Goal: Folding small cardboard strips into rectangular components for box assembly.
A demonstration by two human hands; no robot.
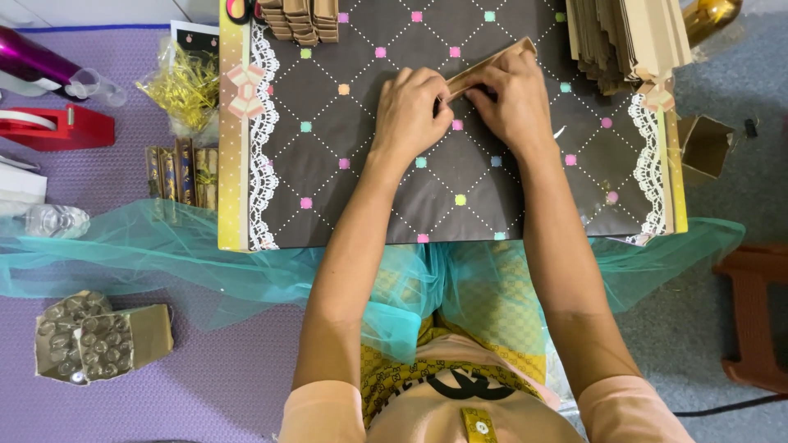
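We pinch the brown card strip shut between left hand and right hand, creasing it on the surface; next, firm even pressure.

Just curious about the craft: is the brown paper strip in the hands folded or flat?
Folded. Both hands press the strip on the board; its layered edge shows a crease.
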